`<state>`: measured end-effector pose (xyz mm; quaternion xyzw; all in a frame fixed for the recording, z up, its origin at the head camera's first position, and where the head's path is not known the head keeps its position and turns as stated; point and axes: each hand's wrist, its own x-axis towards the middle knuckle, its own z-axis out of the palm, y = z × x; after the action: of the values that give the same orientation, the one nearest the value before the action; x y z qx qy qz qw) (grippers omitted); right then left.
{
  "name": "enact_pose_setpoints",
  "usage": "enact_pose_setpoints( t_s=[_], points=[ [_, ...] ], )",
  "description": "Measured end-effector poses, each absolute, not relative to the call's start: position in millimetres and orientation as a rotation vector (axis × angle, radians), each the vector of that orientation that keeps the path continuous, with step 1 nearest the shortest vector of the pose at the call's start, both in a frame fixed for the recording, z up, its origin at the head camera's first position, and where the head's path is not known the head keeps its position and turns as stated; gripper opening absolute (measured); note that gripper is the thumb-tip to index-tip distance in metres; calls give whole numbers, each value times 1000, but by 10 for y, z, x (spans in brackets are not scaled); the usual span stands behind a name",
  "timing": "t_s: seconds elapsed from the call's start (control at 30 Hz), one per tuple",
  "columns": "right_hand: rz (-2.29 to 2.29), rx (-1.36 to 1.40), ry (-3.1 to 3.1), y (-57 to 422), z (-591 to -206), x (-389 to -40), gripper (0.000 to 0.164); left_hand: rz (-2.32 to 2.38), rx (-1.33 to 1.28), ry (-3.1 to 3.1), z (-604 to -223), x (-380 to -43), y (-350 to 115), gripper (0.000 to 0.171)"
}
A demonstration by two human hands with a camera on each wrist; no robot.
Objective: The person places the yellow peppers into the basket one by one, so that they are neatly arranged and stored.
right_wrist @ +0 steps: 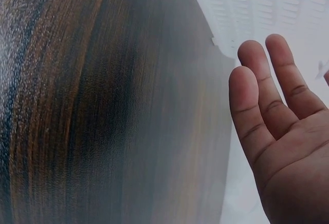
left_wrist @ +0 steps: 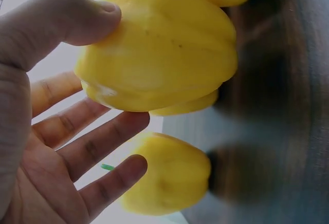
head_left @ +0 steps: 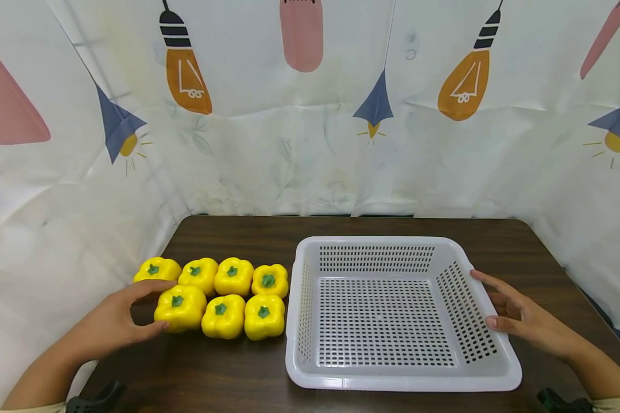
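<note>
Several yellow bell peppers with green stems stand in two rows left of a white plastic basket [head_left: 408, 381]. My left hand [head_left: 116, 321] is at the front row's leftmost bell pepper [head_left: 181, 308], thumb on its near side and index finger at its far side. In the left wrist view the thumb [left_wrist: 77, 18] presses on that pepper, while the other fingers spread under and beside it; another bell pepper [left_wrist: 167, 175] shows past the fingertips. My right hand [head_left: 527, 321] rests at the basket's right rim, fingertips and thumb right at the edge, its fingers loosely extended.
The dark wooden table [head_left: 237, 370] carries the peppers and the basket. Behind it and at both sides hangs a white curtain [head_left: 268, 160] printed with lamps and bulbs. The back-row peppers [head_left: 232, 276] stand close together, the rightmost one near the basket's left wall.
</note>
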<state>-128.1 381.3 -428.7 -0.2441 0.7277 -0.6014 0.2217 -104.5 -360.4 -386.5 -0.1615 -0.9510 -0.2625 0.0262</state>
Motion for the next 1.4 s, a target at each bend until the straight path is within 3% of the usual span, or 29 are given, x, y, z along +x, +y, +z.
enact_pose_setpoints(
  t_s=[0.57, 0.93, 1.4],
  points=[
    [-1676, -642, 1989, 3793, -4246, -1237, 80, -792, -608, -2857, -3512, -1130, -3485, 70],
    [-1707, -782, 1986, 3777, -4241, -1258, 80, -768, -681, -2824, -3353, -1217, -3406, 70],
    [-1656, -677, 2155, 3774, -4208, -1184, 80, -794, -765, -2728, -3258, -1356, -3094, 68]
  ],
)
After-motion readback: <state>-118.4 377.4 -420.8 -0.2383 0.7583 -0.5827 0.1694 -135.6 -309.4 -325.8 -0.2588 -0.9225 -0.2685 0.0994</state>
